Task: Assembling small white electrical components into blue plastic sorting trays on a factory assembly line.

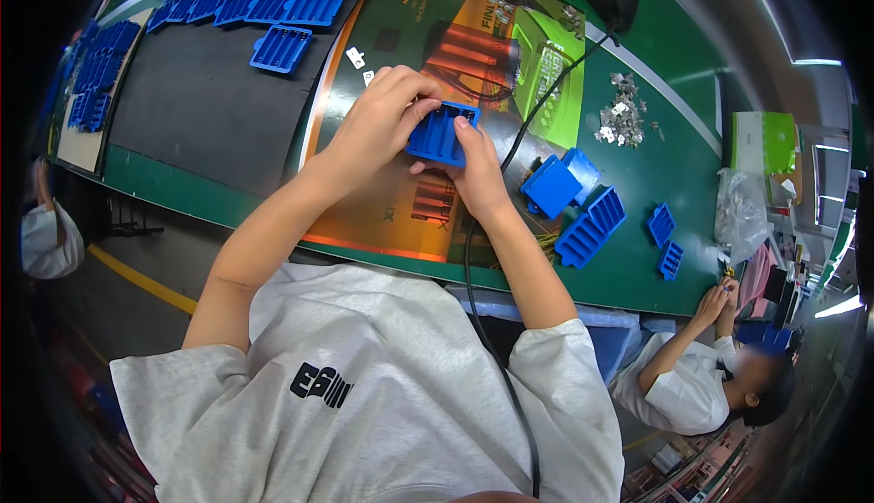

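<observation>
- Green surface (pixel 674 148), bearing printed sheet (pixel 364 216).
- Left hand (pixel 387 111) over sheet, fingers bunched, hold unclear.
- Right hand (pixel 478 162) over sheet, curled around blue holder (pixel 437 139).
- Blue holder, compartmented, above sheet.
- Metal tabs (pixel 622 116), heaped right of sheet.

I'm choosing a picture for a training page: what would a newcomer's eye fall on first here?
Likely the blue slotted case near the middle, gripped by the right hand, with the left hand at its upper left corner. Next, perhaps, the rows of similar blue cases on the dark mat at upper left, and the shiny pile of metal pieces at upper right.
</observation>
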The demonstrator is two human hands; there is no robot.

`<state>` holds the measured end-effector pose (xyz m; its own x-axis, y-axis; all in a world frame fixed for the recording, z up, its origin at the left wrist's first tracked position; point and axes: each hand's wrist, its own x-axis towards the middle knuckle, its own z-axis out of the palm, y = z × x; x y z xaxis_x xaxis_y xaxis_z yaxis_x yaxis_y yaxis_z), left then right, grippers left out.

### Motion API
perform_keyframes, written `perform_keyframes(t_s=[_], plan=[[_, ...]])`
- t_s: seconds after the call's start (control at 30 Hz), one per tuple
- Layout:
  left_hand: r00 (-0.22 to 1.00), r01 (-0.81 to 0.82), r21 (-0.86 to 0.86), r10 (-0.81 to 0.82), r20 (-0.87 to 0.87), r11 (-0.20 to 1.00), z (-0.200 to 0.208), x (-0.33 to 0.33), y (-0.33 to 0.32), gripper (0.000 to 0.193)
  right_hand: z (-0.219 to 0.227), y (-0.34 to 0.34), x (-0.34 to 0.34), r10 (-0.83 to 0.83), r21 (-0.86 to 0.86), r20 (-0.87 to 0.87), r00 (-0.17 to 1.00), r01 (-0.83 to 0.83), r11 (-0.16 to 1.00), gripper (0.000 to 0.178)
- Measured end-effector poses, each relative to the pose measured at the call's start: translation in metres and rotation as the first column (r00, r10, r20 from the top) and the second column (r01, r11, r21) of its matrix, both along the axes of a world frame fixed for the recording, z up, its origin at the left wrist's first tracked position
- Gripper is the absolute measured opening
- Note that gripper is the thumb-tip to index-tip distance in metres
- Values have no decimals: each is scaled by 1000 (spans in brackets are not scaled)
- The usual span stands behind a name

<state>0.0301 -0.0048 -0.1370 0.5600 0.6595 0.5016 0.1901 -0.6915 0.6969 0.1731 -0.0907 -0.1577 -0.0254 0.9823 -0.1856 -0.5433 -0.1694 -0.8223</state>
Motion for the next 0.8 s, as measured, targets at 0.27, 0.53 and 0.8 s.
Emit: perform_keyframes(t_s=[0.27, 0.53, 0.8], plan=[[997, 35, -3, -35, -63, 999, 5, -3, 3, 11, -1, 0, 1, -16, -6, 98, 995, 16, 1000, 41], [995, 53, -28, -55, -86, 998, 3, -6, 6, 11, -3, 0, 0, -4, -4, 53, 999, 4, 1000, 37], [1000, 4, -22, -5, -20, 1000, -1, -1, 4, 9, -4, 0, 4, 16, -18, 30, 999, -15, 1000, 44]])
